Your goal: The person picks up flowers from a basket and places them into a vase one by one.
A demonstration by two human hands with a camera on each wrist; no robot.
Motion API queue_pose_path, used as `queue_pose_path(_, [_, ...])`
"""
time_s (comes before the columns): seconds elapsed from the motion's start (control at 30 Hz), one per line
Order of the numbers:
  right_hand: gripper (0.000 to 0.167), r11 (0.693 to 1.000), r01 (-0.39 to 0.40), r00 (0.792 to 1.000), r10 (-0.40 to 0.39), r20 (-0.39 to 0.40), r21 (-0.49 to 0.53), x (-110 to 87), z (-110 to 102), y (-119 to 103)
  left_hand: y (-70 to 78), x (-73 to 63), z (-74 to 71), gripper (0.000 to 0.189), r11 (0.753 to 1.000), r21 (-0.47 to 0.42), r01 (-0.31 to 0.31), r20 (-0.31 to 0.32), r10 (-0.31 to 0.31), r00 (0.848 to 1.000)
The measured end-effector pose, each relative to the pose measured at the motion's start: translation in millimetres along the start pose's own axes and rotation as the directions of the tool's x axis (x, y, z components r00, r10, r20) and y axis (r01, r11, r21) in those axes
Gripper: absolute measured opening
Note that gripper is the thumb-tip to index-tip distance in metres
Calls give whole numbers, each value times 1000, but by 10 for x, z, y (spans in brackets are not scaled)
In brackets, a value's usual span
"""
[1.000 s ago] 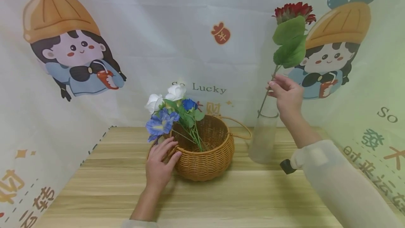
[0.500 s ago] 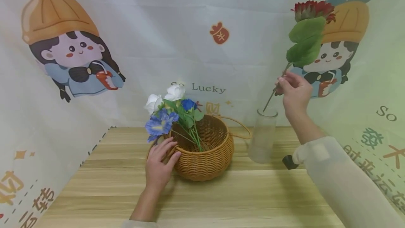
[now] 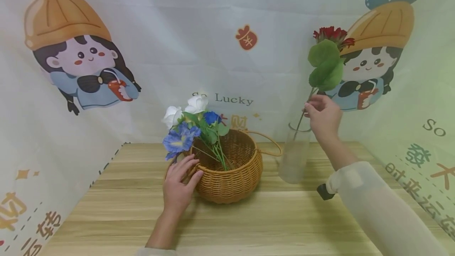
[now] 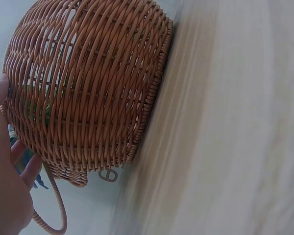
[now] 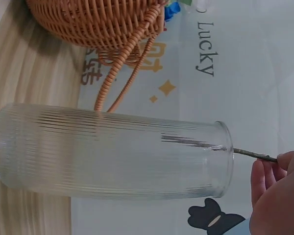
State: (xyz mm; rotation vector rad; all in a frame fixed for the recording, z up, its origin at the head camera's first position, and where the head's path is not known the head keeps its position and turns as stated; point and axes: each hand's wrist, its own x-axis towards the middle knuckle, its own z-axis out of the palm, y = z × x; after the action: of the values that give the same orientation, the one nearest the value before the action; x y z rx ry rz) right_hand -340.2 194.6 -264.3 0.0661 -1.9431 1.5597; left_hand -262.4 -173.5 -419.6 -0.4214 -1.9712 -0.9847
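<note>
Head view: apparently mid-insertion, my right hand point(image 3: 324, 117) pinches the stem point(image 3: 300, 120); lower into vase point(image 3: 294, 163) next; left hand point(image 3: 179, 189) touches basket point(image 3: 231, 187), relaxed.

Head cam: highest + farthest, looks fwd & down over pale wood-grain table point(image 3: 231, 228) to printed white cloth backdrop point(image 3: 177, 31). L wrist cam: low, v. close, rolled sideways (table on frame R), faces side of round brown woven-wicker basket point(image 4: 88, 88). R wrist cam: also rolled, table on frame L; near, side-on to tall clear ribbed-glass vase point(image 5: 127, 161). Head & R wrist share vase; all 3 share basket.
</note>
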Motion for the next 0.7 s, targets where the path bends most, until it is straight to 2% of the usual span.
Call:
queue_pose_path(0.17, [27, 999, -22, 999, 23, 25, -31, -51, 42, 62, -6, -7, 1, 33, 1000, -4, 2, -2, -2, 1000])
queue_pose_path(0.3, [24, 999, -9, 999, 10, 38, -39, -94, 69, 121, -14, -9, 3, 33, 1000, 0, -4, -6, 4, 1000])
queue_pose_path(0.6, [23, 996, 16, 1000, -14, 24, -87, -157, 101, 203, 3, -2, -6, 32, 1000, -12, -5, -4, 5, 1000])
queue_pose_path(0.7, [22, 989, 30, 1000, -30, 4, -147, -165, 102, 215, 12, 1, -10, 32, 1000, -12, -1, 0, 1, 1000])
